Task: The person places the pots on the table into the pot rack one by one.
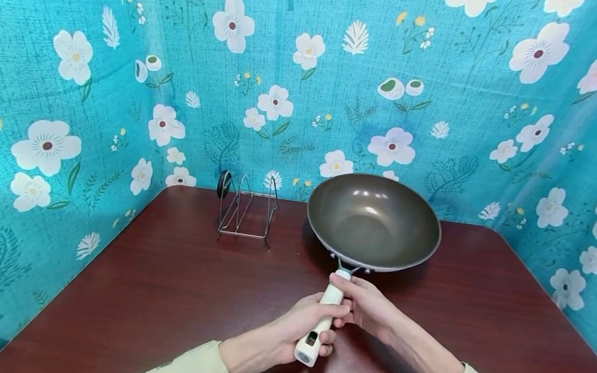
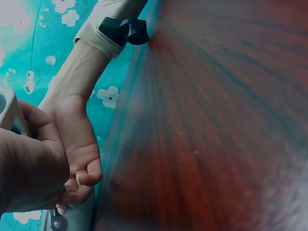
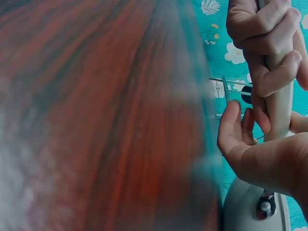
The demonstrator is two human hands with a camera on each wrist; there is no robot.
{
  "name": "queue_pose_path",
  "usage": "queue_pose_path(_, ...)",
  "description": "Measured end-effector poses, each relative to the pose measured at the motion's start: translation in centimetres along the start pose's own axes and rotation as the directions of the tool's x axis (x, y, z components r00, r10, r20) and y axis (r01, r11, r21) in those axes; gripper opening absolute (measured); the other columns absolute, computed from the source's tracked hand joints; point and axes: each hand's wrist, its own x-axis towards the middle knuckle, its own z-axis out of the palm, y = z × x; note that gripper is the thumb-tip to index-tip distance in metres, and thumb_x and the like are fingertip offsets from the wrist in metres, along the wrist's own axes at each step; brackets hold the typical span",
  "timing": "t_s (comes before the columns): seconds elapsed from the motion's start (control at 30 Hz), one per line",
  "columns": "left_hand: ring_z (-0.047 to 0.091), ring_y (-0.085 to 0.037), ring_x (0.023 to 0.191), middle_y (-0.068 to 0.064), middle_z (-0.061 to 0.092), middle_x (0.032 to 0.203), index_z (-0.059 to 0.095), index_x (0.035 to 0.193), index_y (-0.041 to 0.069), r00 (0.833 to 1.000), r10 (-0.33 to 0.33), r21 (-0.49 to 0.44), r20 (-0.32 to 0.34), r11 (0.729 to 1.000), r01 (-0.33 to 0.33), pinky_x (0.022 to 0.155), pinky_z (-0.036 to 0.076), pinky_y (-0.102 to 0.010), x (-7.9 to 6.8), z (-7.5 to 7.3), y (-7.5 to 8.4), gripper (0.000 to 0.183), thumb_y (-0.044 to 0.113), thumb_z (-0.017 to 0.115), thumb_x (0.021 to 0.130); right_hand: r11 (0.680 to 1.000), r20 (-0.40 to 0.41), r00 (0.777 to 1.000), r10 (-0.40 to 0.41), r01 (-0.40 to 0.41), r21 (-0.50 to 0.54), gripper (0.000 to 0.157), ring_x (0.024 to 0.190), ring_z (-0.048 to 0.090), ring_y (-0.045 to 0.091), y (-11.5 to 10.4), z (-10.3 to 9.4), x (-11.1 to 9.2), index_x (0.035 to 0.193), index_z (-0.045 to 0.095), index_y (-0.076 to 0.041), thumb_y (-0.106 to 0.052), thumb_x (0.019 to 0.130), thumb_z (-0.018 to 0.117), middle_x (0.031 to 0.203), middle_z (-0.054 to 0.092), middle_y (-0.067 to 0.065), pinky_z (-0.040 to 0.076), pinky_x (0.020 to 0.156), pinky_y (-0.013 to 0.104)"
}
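Note:
In the head view a dark wok (image 1: 370, 222) with a pale handle (image 1: 333, 296) is at the right of centre, its inside facing me. My left hand (image 1: 305, 323) grips the lower half of the handle, fingers wrapped round it. Nearer the bowl, my right hand (image 1: 368, 305) holds the handle with its thumb on top and fingers beneath. The right wrist view shows the left fingers (image 3: 269, 38) curled on the handle and the right hand (image 3: 260, 154) just beside the wok's outer wall (image 3: 245, 207). Whether the wok's base touches the table cannot be told.
A wire rack (image 1: 243, 234) stands on the dark red-brown table (image 1: 187, 295), left of the wok. A round black object (image 1: 224, 184) is at the rack's left end. A blue flowered cloth (image 1: 306, 92) hangs behind the table and along both sides.

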Motion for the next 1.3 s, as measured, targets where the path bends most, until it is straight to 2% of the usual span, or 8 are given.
queue_pose_path(0.13, 0.038, 0.0, 0.045, 0.005, 0.048, 0.076, 0.05, 0.121, 0.011, 1.0, 0.003, -0.007, -0.003, 1.0, -0.003, 0.041, 0.036, -0.015, 0.0, 0.0, 0.1, 0.032, 0.021, 0.063, 0.094, 1.0, -0.003, 1.0, 0.002, -0.001, 0.025, 0.03, 0.059, 0.059, 0.01, -0.1, 0.0, 0.3, 0.102, 0.05, -0.009, -0.039, 0.101, 0.053, 0.071, 0.062, -0.006, 0.054, 0.065, 0.025)
queue_pose_path(0.33, 0.037, 0.0, 0.045, 0.005, 0.047, 0.074, 0.051, 0.121, 0.011, 1.0, 0.012, 0.004, 0.005, 1.0, -0.013, 0.041, 0.037, -0.016, -0.1, -0.2, 0.5, 0.032, 0.018, 0.063, 0.093, 0.997, -0.05, 0.999, -0.015, 0.019, 0.077, 0.027, 0.06, 0.056, 0.012, 0.0, 0.1, 0.7, 0.099, 0.052, -0.012, -0.039, 0.101, 0.054, 0.072, 0.063, -0.006, 0.051, 0.065, 0.027)
queue_pose_path(0.6, 0.04, -0.003, 0.046, 0.004, 0.047, 0.071, 0.045, 0.128, 0.006, 0.999, 0.043, 0.1, -0.019, 0.994, -0.041, 0.04, 0.039, -0.018, -0.1, -0.4, 0.5, 0.047, 0.017, 0.067, 0.087, 0.998, -0.06, 0.998, -0.033, 0.036, 0.058, 0.024, 0.063, 0.058, 0.006, -0.4, 0.1, 1.2, 0.081, 0.062, -0.015, -0.028, 0.1, 0.055, 0.066, 0.063, -0.008, 0.048, 0.062, 0.022)
queue_pose_path(0.87, 0.043, -0.005, 0.043, 0.002, 0.049, 0.067, 0.045, 0.124, 0.003, 0.998, 0.062, 0.16, -0.008, 0.985, -0.06, 0.038, 0.042, -0.021, -0.5, -0.3, 0.4, 0.047, 0.016, 0.068, 0.085, 0.999, -0.033, 0.999, -0.015, 0.017, 0.051, 0.019, 0.071, 0.064, 0.005, -0.7, -0.3, 0.7, 0.087, 0.065, -0.013, -0.025, 0.1, 0.056, 0.074, 0.068, -0.007, 0.053, 0.068, 0.021)
queue_pose_path(1.3, 0.045, -0.007, 0.042, 0.0, 0.049, 0.065, 0.042, 0.129, 0.005, 0.997, 0.069, 0.162, 0.036, 0.984, -0.074, 0.037, 0.044, -0.022, -0.7, -0.7, 0.7, 0.054, 0.011, 0.068, 0.083, 0.999, -0.046, 0.999, -0.019, 0.021, 0.046, 0.014, 0.072, 0.065, 0.006, -1.4, 0.2, 0.6, 0.095, 0.062, -0.01, -0.023, 0.098, 0.059, 0.077, 0.068, -0.006, 0.054, 0.07, 0.022)
